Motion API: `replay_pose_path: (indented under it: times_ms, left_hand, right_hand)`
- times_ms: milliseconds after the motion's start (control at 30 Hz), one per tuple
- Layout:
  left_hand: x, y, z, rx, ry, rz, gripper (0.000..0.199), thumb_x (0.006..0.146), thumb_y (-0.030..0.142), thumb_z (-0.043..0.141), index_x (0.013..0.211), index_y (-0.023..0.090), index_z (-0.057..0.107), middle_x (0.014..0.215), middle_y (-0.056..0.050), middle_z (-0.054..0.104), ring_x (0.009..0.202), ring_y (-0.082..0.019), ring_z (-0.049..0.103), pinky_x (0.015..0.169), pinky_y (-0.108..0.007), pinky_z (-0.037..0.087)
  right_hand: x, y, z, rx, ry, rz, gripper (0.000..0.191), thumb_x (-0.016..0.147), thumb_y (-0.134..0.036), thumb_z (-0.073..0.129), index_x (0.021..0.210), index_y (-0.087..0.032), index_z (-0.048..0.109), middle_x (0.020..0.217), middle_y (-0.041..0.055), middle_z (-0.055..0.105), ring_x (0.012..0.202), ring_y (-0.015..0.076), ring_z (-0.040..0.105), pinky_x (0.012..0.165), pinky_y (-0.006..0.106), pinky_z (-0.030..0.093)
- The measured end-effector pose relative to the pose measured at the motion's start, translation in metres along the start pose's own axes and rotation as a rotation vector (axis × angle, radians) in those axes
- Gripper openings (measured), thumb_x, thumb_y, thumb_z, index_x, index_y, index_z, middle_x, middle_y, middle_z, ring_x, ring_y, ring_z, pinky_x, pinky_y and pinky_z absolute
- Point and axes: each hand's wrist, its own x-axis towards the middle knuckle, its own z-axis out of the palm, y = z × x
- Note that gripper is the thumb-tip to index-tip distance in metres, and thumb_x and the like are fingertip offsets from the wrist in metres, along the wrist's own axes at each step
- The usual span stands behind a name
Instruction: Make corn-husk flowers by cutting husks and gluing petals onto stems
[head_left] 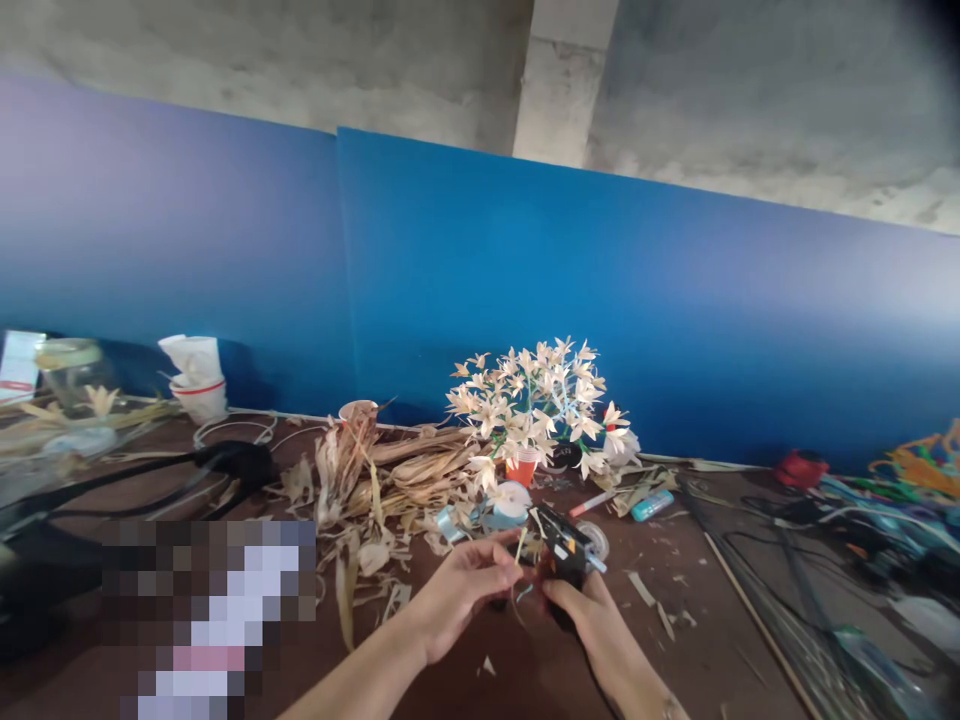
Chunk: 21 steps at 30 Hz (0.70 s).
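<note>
In my right hand (589, 610) is a black glue gun (564, 545), its handle wrapped by my fingers and a pale stick jutting from its end. The fingertips of my left hand (469, 585) are pinched on a thin, pale yellowish strip (520, 548), close beside the gun. Just beyond the hands lie rolls of light blue ribbon (506, 503). Behind them an orange-red cup (522, 468) holds a bunch of cream husk flowers (536, 400) on thin stems. Where the strip and the gun come close, details are too small to make out.
Dried corn husks (420, 465) are heaped left of the flowers. A blue tube (652, 505) and a red-and-white marker (592, 502) lie to the right. Wires and thin rods (757, 620) fill the right side. A white cup (199, 392) stands far left, before a blue partition (480, 270).
</note>
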Motion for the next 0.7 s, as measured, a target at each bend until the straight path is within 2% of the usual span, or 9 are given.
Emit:
replay_pose_path:
  times_ms: [100, 167, 300, 467, 533, 600, 700]
  left_hand:
    - [0.003, -0.004, 0.003, -0.111, -0.037, -0.005, 0.012, 0.063, 0.021, 0.073, 0.061, 0.014, 0.063, 0.084, -0.005, 0.065, 0.074, -0.016, 0.059, 0.074, -0.028, 0.041]
    - [0.003, -0.004, 0.003, -0.142, -0.036, -0.001, 0.011, 0.064, 0.020, 0.072, 0.061, 0.014, 0.063, 0.077, -0.005, 0.065, 0.074, -0.016, 0.059, 0.075, -0.027, 0.041]
    - [0.003, -0.002, 0.001, -0.182, -0.040, 0.000, 0.011, 0.065, 0.017, 0.072, 0.060, 0.013, 0.063, 0.093, -0.007, 0.066, 0.082, -0.015, 0.059, 0.079, -0.025, 0.041]
    - [0.005, -0.005, 0.003, -0.291, -0.091, -0.041, 0.011, 0.069, 0.017, 0.069, 0.061, 0.013, 0.062, 0.080, -0.005, 0.068, 0.073, -0.014, 0.061, 0.076, -0.025, 0.042]
    - [0.007, -0.007, 0.004, -0.305, -0.084, -0.052, 0.010, 0.069, 0.016, 0.068, 0.062, 0.013, 0.062, 0.082, -0.006, 0.069, 0.073, -0.013, 0.061, 0.078, -0.025, 0.041]
    - [0.008, -0.009, 0.003, -0.285, -0.077, -0.058, 0.009, 0.069, 0.015, 0.068, 0.063, 0.013, 0.062, 0.088, -0.007, 0.069, 0.079, -0.014, 0.062, 0.082, -0.025, 0.040]
    - [0.011, -0.008, -0.005, -0.215, -0.041, -0.041, 0.010, 0.068, 0.016, 0.069, 0.062, 0.014, 0.062, 0.094, -0.009, 0.069, 0.099, -0.020, 0.058, 0.090, -0.028, 0.037]
  right_hand:
    - [-0.004, 0.001, 0.002, -0.029, -0.045, -0.007, 0.008, 0.061, -0.021, 0.057, 0.065, -0.015, 0.060, 0.056, -0.0015, 0.057, 0.057, 0.0131, 0.049, 0.056, 0.023, 0.039]
    - [-0.004, 0.002, -0.001, -0.049, -0.051, -0.018, 0.007, 0.061, -0.021, 0.056, 0.063, -0.015, 0.060, 0.057, -0.0013, 0.057, 0.058, 0.0135, 0.049, 0.057, 0.023, 0.039]
    - [-0.002, 0.006, -0.010, -0.083, -0.071, -0.042, 0.005, 0.062, -0.020, 0.055, 0.062, -0.015, 0.059, 0.058, -0.0014, 0.057, 0.059, 0.0139, 0.050, 0.059, 0.024, 0.039]
    - [-0.003, 0.006, -0.010, -0.040, -0.097, -0.023, 0.005, 0.062, -0.018, 0.054, 0.062, -0.015, 0.058, 0.055, -0.0021, 0.057, 0.057, 0.0130, 0.049, 0.058, 0.023, 0.039]
    - [-0.004, 0.005, -0.008, -0.038, -0.080, -0.024, 0.006, 0.062, -0.018, 0.054, 0.060, -0.015, 0.058, 0.054, -0.0019, 0.057, 0.056, 0.0127, 0.049, 0.058, 0.023, 0.039]
    - [-0.004, 0.005, -0.008, -0.034, -0.063, -0.026, 0.005, 0.062, -0.018, 0.055, 0.060, -0.015, 0.059, 0.055, -0.0014, 0.058, 0.057, 0.0130, 0.050, 0.058, 0.023, 0.040]
    - [-0.001, 0.002, -0.019, 0.000, -0.031, -0.059, 0.010, 0.062, -0.020, 0.059, 0.069, -0.015, 0.064, 0.063, 0.0002, 0.061, 0.063, 0.0151, 0.054, 0.063, 0.025, 0.043]
